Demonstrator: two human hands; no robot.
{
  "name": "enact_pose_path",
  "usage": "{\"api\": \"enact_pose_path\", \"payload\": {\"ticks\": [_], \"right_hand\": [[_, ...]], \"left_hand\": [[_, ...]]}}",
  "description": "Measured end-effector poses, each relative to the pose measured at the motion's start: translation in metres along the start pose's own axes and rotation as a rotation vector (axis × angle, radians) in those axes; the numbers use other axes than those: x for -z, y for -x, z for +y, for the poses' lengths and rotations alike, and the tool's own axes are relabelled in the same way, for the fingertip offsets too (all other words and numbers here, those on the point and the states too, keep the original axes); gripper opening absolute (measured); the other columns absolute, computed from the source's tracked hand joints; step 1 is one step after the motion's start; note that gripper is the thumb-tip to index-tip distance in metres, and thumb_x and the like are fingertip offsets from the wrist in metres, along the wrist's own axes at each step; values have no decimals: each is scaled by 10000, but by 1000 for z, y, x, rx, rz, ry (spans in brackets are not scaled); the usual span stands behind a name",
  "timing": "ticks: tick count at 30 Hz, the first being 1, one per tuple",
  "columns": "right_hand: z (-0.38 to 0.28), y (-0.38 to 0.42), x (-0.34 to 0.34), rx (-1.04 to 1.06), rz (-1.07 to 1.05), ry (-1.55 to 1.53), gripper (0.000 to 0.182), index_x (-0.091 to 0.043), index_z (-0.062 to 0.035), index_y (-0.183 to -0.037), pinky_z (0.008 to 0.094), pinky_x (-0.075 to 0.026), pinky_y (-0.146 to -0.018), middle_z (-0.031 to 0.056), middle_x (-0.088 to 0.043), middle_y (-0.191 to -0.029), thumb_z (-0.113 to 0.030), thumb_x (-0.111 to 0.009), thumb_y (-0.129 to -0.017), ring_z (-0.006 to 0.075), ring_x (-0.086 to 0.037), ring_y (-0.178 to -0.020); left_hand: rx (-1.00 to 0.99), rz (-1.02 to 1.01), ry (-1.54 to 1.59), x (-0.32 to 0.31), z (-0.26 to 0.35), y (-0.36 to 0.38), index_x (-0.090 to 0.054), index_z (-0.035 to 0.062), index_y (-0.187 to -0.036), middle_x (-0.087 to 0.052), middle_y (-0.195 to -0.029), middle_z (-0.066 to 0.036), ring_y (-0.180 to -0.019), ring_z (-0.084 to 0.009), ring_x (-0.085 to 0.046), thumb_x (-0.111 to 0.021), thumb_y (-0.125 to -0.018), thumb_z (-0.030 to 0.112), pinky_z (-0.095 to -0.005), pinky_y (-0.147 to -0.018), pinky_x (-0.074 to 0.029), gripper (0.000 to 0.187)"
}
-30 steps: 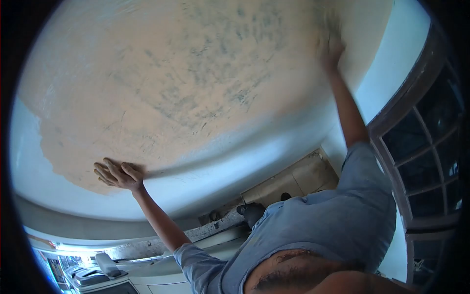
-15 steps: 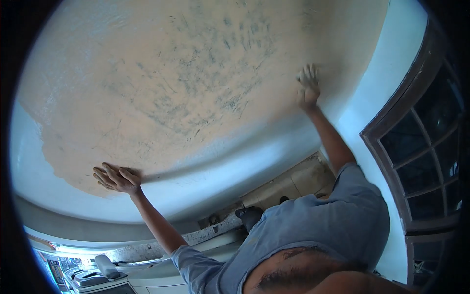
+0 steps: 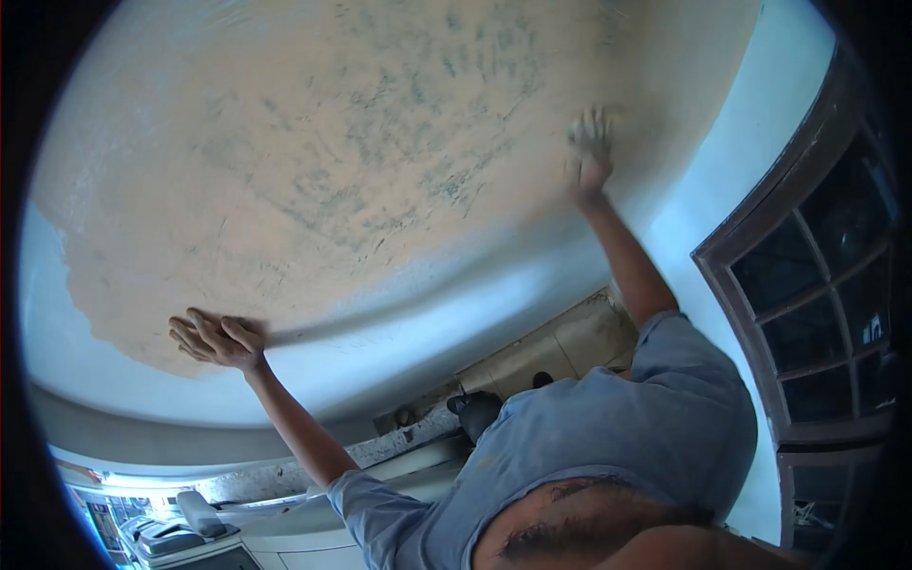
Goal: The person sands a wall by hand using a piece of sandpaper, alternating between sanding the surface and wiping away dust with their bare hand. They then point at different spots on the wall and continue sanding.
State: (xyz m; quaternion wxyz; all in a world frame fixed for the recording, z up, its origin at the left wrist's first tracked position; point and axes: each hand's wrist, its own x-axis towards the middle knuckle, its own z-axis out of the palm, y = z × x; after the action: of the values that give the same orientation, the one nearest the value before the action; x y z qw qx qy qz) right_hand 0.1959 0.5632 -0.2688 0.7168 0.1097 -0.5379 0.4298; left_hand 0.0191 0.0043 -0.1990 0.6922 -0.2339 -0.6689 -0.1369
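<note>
A wall (image 3: 313,123) carries a large tan patch with dark smudges, bordered by pale blue-white paint. My left hand (image 3: 217,340) rests against the lower left part of the patch, fingers spread and dusty, holding nothing. Farther right and higher, my right hand (image 3: 590,152) is on the tan surface, its fingers pointing up and blurred by motion. Its fingers look apart. Whether something thin lies under its palm cannot be made out.
A dark-framed paned window (image 3: 807,294) stands at the right. Below are floor tiles (image 3: 541,361), a shod foot (image 3: 475,414) and a rough ledge (image 3: 380,450). Grey and dark items (image 3: 171,537) sit on a surface at the lower left.
My right hand has moved slightly up and left over the tan patch. My left hand appears a little farther left, while the whole view has also shifted slightly.
</note>
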Motion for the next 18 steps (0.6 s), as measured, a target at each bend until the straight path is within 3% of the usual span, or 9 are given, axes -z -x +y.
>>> {"api": "enact_pose_path", "payload": {"ticks": [3,6,7,8,9,13,16,17,18], "right_hand": [[-21,-6,-1,409,-195,708,339,-632,-46,-1216,519,-225,-1129,221,-538,-1335,-117,-501,-911,368,-438,-1320],[-62,-120,-42,545,-291,681,303,-662,-49,-1151,505,-263,-1111,200,-593,-1269,-145,-496,-917,368,-490,-1271],[-20,-161,-17,493,-227,945,279,-695,-26,-984,437,-473,-755,204,-669,-953,-219,-500,-932,325,-644,-915],[-37,-239,-5,190,-600,806,270,-687,-26,-877,442,-438,-619,173,-635,-764,-242,-531,-916,332,-606,-690],[-29,-237,6,180,-601,814,270,-687,-26,-877,442,-438,-619,173,-635,-764,-242,-531,-916,332,-606,-690],[13,-209,-19,308,-404,810,275,-663,-37,-1046,483,-317,-905,185,-601,-1065,-214,-494,-920,356,-534,-1021],[-59,-108,-73,421,-242,773,341,-645,-46,-1173,513,-226,-1120,195,-575,-1291,-194,-467,-923,373,-480,-1270],[-49,-63,-77,292,-84,401,336,-657,-43,-1165,504,-209,-1127,182,-614,-1240,-200,-488,-921,367,-502,-1251],[-47,-15,-55,361,-198,560,329,-664,-42,-1158,498,-211,-1127,173,-625,-1227,-191,-506,-911,366,-507,-1248]], "left_hand": [[-5,-15,-8,-1,-5,4,-474,28,-1380,-333,-1494,-229,-1409,-364,-277,-371,-985,362,-488,-1149,-142,528],[-29,-6,-13,-1,-7,1,-474,30,-1380,-333,-1494,-229,-1404,-368,-282,-366,-987,374,-501,-1143,-154,534],[-29,-3,-16,0,-5,2,-478,30,-1377,-338,-1493,-225,-1399,-369,-293,-361,-992,380,-513,-1136,-170,534],[-38,-1,-21,0,-3,0,-483,17,-1368,-339,-1486,-238,-1388,-379,-310,-358,-994,382,-523,-1124,-200,537],[-40,-10,-12,-2,-3,-1,-483,17,-1368,-339,-1486,-238,-1388,-379,-310,-358,-994,382,-523,-1124,-200,537],[-37,-6,20,-1,-1,-1,-456,19,-1388,-318,-1492,-252,-1402,-379,-283,-358,-989,368,-507,-1136,-174,539],[-15,-8,15,-1,-3,2,-465,18,-1382,-328,-1491,-239,-1400,-377,-284,-370,-985,372,-503,-1141,-159,540],[-16,-10,9,-2,-3,1,-465,18,-1382,-328,-1491,-239,-1400,-377,-284,-370,-985,372,-503,-1141,-159,540],[-8,-14,-2,-1,-1,1,-464,24,-1386,-337,-1489,-233,-1398,-375,-289,-370,-984,375,-509,-1136,-167,542]]}}
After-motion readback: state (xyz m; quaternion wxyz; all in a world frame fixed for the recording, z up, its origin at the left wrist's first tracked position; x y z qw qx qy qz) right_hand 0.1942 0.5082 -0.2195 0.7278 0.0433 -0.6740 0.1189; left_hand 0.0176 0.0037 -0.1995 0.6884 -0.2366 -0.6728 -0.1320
